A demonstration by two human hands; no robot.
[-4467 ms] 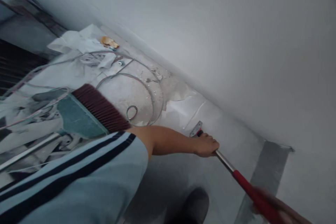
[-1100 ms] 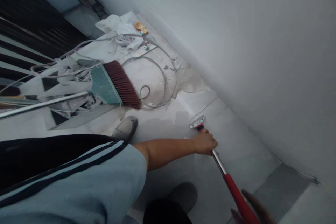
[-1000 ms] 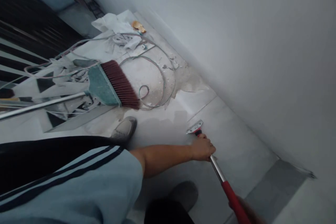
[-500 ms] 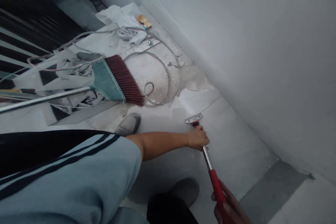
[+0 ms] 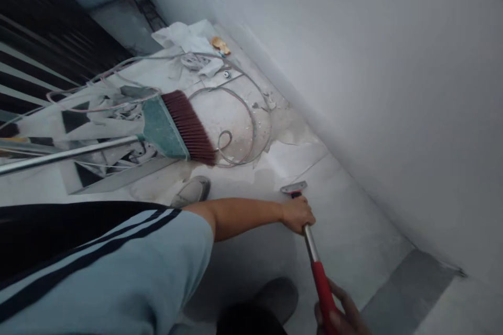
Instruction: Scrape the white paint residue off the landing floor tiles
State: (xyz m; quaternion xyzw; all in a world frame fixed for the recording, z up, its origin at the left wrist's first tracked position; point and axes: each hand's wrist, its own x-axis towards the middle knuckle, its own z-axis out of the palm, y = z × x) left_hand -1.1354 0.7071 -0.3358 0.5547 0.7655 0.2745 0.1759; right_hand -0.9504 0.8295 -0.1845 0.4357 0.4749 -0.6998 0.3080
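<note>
A long floor scraper (image 5: pixel 310 243) with a metal shaft and red grip rests its blade (image 5: pixel 293 187) on the pale floor tiles near the wall. My left hand (image 5: pixel 297 214) is closed around the shaft just behind the blade. My right hand (image 5: pixel 341 314) grips the red handle at the bottom edge of the view, partly cut off. My light blue striped sleeve (image 5: pixel 98 272) fills the lower left.
A broom (image 5: pixel 173 126) with dark red bristles and a metal handle lies to the left. Looped wire (image 5: pixel 239 125), plaster dust, crumpled paper (image 5: pixel 184 39) and debris cover the floor beyond. The white wall (image 5: pixel 373 73) runs along the right. My shoes (image 5: pixel 192 191) stand below.
The scraper blade has slid back and forth on the tiles and now sits slightly nearer to me. My right hand has come further into view on the red grip.
</note>
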